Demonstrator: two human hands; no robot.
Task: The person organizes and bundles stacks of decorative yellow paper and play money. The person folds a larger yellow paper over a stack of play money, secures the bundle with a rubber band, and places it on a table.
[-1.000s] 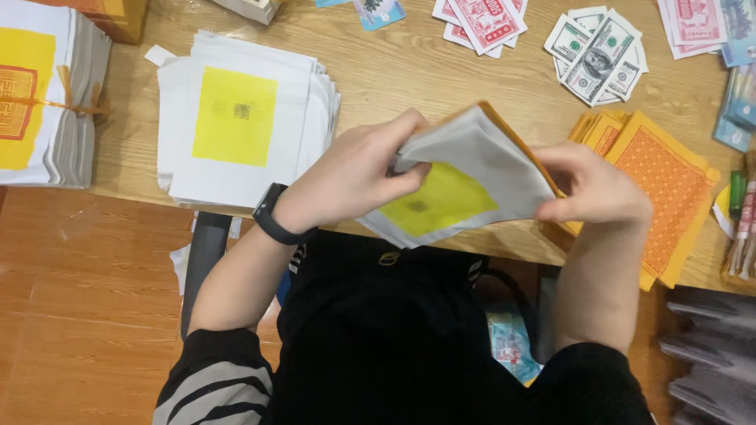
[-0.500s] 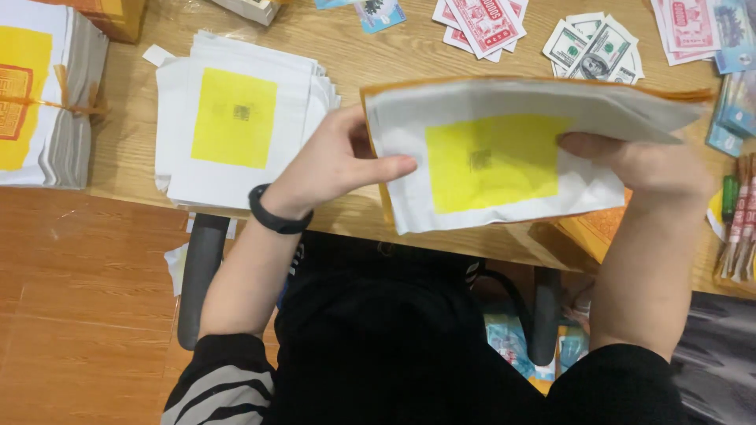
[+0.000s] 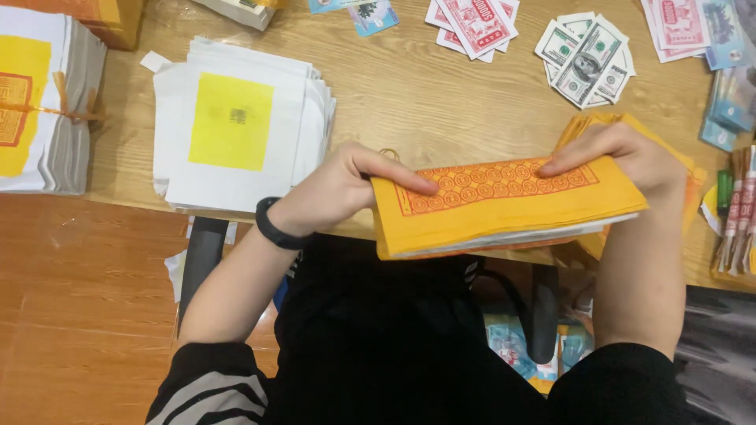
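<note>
I hold the orange bundle (image 3: 504, 208) flat between both hands, just above the near edge of the table (image 3: 441, 94), its printed face up. Its long axis runs left to right across me, tilted a little so the right end sits higher in view than the left; the layered paper edge faces me, with white sheets showing under the orange top. My left hand (image 3: 346, 189) clamps the bundle's left end, fingers laid over the top and thumb hidden below. My right hand (image 3: 622, 157) grips the right end the same way, fingers spread along the far edge. Under the right end, touching the bundle, lies an orange stack (image 3: 685, 173). Left of the bundle, near but apart, is a white stack (image 3: 236, 126) with a yellow square on top. Further left, at the table's end, a tied stack (image 3: 47, 102) stands well apart. Beyond the bundle a bare strip of wood lies open, and past that strip are red notes (image 3: 476, 24) and green notes (image 3: 587, 55). Right of the bundle, markers (image 3: 736, 212) crowd the table edge.
</note>
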